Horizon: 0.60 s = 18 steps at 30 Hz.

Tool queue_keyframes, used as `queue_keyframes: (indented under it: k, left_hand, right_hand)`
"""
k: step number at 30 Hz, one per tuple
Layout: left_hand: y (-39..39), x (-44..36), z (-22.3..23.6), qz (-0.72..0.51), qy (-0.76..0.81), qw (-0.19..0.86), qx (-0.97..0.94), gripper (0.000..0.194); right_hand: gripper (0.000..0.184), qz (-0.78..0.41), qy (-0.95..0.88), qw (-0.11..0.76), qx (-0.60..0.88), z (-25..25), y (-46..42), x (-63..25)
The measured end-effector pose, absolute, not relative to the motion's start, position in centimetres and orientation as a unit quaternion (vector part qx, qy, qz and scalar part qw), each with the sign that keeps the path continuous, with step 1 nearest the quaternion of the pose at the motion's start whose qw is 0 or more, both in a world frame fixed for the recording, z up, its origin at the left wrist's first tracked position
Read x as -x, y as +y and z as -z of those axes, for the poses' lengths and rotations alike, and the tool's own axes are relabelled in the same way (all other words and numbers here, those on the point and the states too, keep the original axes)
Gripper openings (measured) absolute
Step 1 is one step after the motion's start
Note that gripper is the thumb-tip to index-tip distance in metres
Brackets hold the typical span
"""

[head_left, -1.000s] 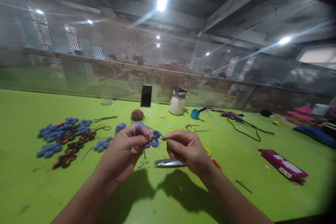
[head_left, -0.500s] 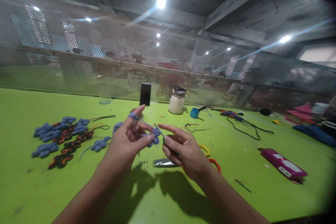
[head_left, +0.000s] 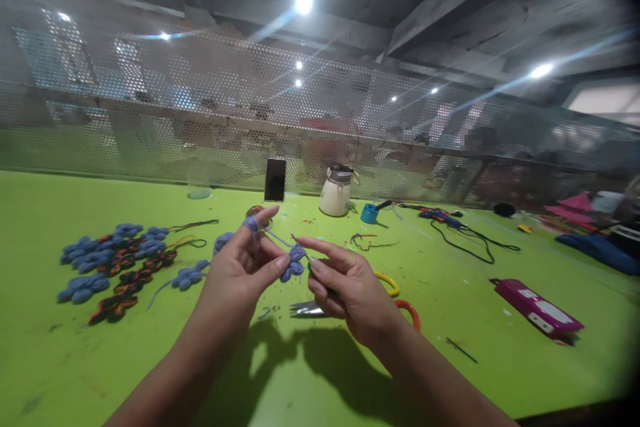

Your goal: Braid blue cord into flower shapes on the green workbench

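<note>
My left hand (head_left: 240,273) pinches a small blue crocheted piece (head_left: 294,261) between thumb and middle finger, and blue yarn is looped round its raised forefinger. My right hand (head_left: 345,283) holds a thin crochet hook (head_left: 301,248) with a green grip, its tip in the blue piece. Both hands hover above the green table (head_left: 150,360). Scissors (head_left: 320,308) with yellow and red handle rings lie on the table just under my right hand.
Several blue and dark multicoloured crocheted flowers (head_left: 113,263) lie at the left. A phone (head_left: 275,179), a white jar (head_left: 337,192), a blue cup (head_left: 371,213) and black cables (head_left: 465,237) stand farther back. A magenta case (head_left: 537,307) lies at the right. A perforated metal screen runs behind.
My left forefinger has lifted and straightened with the yarn loop on it. My right hand's fingers have stretched forward along the hook. Both hands sit a little higher than before.
</note>
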<state>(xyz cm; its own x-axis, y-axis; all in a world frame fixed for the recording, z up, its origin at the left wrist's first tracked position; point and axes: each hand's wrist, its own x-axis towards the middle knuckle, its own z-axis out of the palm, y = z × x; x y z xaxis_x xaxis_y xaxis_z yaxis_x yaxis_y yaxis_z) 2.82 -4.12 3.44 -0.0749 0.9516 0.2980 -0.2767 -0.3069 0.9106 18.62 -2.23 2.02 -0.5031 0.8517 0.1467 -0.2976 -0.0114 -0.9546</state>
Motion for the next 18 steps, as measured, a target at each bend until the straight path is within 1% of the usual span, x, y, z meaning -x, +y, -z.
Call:
queue_keyframes:
  k: [8, 14, 18]
  left_hand:
    - [-3.8, -2.7, -3.3, -0.640, 0.354, 0.500, -0.464, 0.065]
    - [-3.1, -2.3, -3.1, -0.613, 0.321, 0.558, -0.459, 0.075]
    - [-2.9, -2.2, -2.8, -0.605, 0.322, 0.549, -0.478, 0.078]
  right_hand:
    - [0.037, -0.688, -0.521, 0.439, 0.252, -2.4, -2.1, -18.6]
    - [0.036, -0.692, -0.523, 0.431, 0.247, -2.3, -1.6, -19.0]
    - [0.039, -0.702, -0.527, 0.411, 0.245, -2.5, -1.5, -19.3]
